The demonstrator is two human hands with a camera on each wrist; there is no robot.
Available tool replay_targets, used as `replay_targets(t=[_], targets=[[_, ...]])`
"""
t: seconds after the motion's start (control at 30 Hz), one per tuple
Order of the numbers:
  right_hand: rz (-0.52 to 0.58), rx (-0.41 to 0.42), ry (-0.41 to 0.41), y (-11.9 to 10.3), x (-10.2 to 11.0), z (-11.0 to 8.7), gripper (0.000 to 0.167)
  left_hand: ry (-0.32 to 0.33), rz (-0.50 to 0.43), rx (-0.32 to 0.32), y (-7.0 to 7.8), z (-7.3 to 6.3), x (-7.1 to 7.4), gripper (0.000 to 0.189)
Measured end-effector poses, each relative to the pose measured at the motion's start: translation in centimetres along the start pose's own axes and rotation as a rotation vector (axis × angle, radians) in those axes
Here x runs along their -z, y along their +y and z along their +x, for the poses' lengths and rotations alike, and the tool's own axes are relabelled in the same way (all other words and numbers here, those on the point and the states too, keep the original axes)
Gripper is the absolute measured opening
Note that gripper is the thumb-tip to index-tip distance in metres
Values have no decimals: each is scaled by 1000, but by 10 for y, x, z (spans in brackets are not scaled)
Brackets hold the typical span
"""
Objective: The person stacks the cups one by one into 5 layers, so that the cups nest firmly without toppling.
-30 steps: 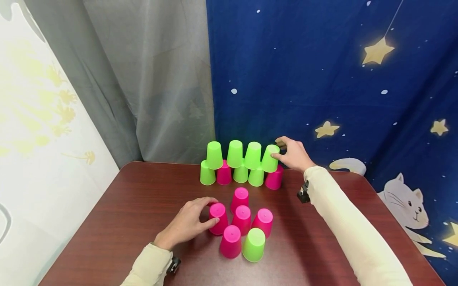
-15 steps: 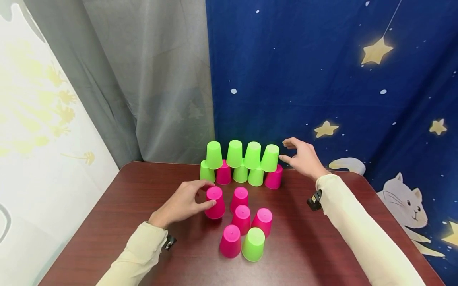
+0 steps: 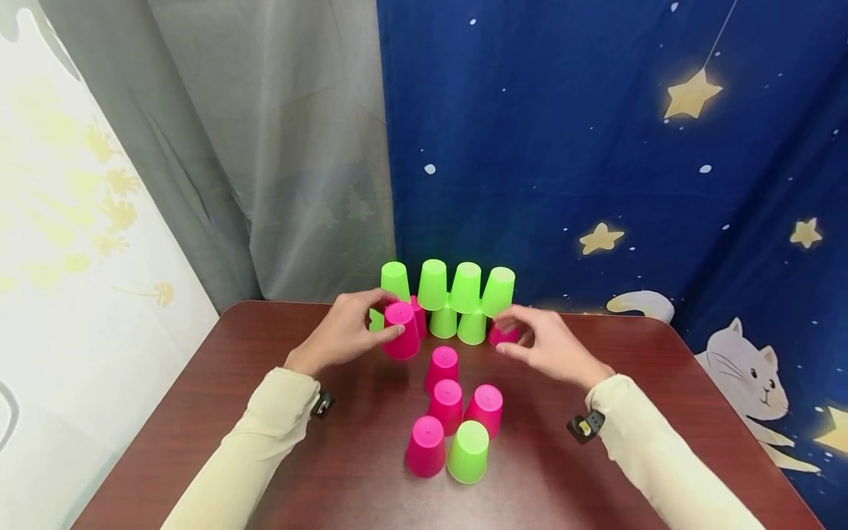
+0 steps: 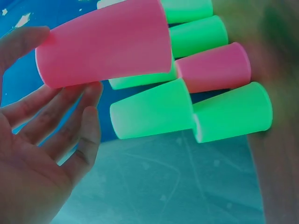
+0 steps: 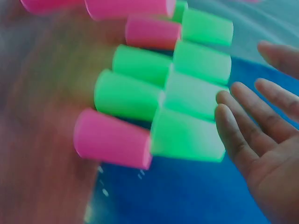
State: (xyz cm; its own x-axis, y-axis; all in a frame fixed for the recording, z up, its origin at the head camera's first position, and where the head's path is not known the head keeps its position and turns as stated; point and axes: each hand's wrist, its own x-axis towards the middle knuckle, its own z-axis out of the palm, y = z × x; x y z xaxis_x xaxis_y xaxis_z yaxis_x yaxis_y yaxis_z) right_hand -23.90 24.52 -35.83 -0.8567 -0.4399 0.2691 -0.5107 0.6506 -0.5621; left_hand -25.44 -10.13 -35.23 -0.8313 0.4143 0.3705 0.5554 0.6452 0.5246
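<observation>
My left hand point(image 3: 347, 327) pinches an upside-down pink cup point(image 3: 401, 333) between thumb and fingers, lifted in front of the left end of a two-tier cup wall. In the left wrist view the held cup point(image 4: 107, 44) overlaps part of that wall. The upper tier is green cups point(image 3: 433, 285), each straddling two cups below. Green cups point(image 3: 472, 328) and pink ones make up the lower tier. My right hand point(image 3: 550, 342) holds nothing; its fingers are spread and loosely bent, overlapping the pink cup point(image 3: 501, 335) at the wall's right end.
Nearer me on the brown table point(image 3: 331, 471) stand several upside-down cups: pink cups point(image 3: 442, 369) and a green cup point(image 3: 468, 453) at the front. Behind the table's far edge hang a grey curtain point(image 3: 318, 184) and a blue starry curtain point(image 3: 517, 132).
My left hand has lifted the pink cup from the near group and carried it away from me to the wall. My right hand has left the upper right green cup and come nearer.
</observation>
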Motion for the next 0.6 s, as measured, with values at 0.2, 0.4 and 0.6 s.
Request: replay_targets(t=[0.2, 0.4, 0.6], targets=[[66, -2, -73, 2, -33, -22, 48, 69, 12, -16, 3, 22, 11, 46], [80, -8, -142, 3, -49, -33, 56, 87, 23, 19, 10, 42, 24, 49], [69, 0, -171, 5, -56, -37, 55, 117, 31, 31, 11, 59, 32, 50]])
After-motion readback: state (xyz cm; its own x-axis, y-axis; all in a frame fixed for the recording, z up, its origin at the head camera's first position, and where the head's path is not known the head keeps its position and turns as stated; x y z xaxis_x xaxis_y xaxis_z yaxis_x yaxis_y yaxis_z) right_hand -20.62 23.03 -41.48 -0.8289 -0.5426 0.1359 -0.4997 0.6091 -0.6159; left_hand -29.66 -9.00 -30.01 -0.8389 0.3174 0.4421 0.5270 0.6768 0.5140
